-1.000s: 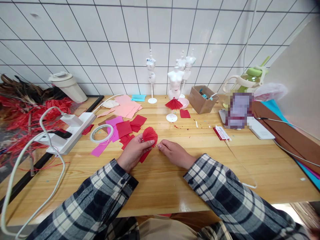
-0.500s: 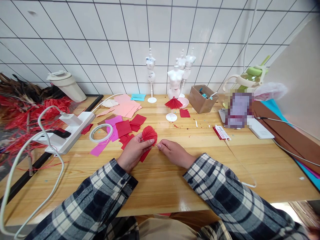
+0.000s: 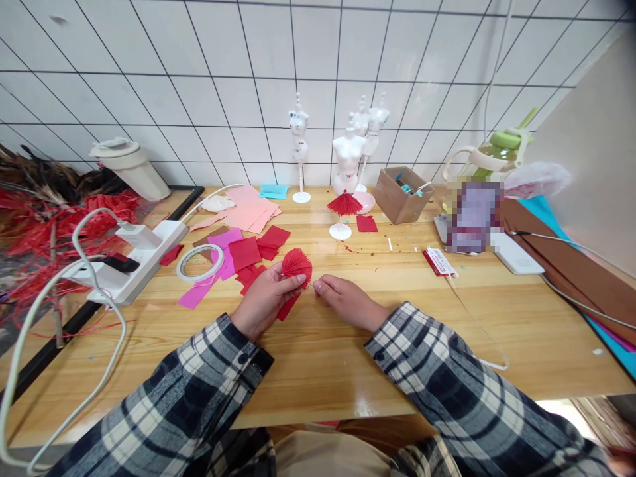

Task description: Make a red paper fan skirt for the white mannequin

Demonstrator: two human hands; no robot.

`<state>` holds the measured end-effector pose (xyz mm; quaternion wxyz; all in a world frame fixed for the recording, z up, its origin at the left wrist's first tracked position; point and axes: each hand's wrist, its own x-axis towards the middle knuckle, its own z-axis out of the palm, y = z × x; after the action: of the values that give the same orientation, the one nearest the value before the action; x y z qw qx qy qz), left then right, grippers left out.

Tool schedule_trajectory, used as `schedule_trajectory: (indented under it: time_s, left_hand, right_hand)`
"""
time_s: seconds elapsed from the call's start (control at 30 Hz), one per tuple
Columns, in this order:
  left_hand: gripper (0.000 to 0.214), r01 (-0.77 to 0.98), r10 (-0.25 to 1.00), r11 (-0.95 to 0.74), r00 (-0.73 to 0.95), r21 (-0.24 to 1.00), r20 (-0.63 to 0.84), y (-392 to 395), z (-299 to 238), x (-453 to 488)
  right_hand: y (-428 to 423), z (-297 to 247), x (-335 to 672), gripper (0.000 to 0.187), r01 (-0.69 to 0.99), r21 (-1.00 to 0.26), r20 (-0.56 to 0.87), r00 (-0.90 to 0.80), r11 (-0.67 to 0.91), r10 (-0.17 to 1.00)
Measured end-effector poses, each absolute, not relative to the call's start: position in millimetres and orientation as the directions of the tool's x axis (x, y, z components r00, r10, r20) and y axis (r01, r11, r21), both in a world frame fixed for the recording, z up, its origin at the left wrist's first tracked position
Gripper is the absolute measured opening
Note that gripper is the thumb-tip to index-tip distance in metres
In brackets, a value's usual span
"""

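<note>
At the clock's centre, a paper fan (image 3: pixel 297 264) is resting in the left hand (image 3: pixel 265 297), a strand (image 3: pixel 311 285) running from it to the right hand (image 3: pixel 348 303) at four o'clock. At nine, a tape roll (image 3: pixel 181 270) is lying on paper strips (image 3: pixel 193 294), nearer than a power strip (image 3: pixel 154 253). A cup (image 3: pixel 138 171) is standing at ten, behind the power strip. Dress forms (image 3: pixel 348 156) are standing between twelve and one, before the wall (image 3: pixel 318 59). At two, a box (image 3: pixel 395 197) is sitting nearer than a bottle (image 3: pixel 503 154); a packet (image 3: pixel 441 263) is lying at three.

Pleated fan (image 3: pixel 297 262): red. Sleeves (image 3: pixel 199 371): black-grey-white plaid. Worktop (image 3: pixel 322 371): light-brown woodgrain. Far wall (image 3: pixel 318 53): white, dark grid. Tape roll (image 3: pixel 181 266), left: white. Far-left sheets (image 3: pixel 252 209): pale pink.
</note>
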<state>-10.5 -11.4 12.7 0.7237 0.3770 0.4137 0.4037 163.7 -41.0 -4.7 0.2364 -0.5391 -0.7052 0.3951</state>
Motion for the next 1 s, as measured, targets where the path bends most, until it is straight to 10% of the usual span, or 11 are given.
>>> schedule_trajectory:
  time_s: [1.0]
  left_hand:
    - [0.030,-0.240,0.873,0.428,0.361,0.872,-0.329,-9.1,9.6,-14.8]
  right_hand:
    - [-38.8,-4.6,165.1,0.034,0.559,-0.824,-0.112,-0.324,0.094,0.939]
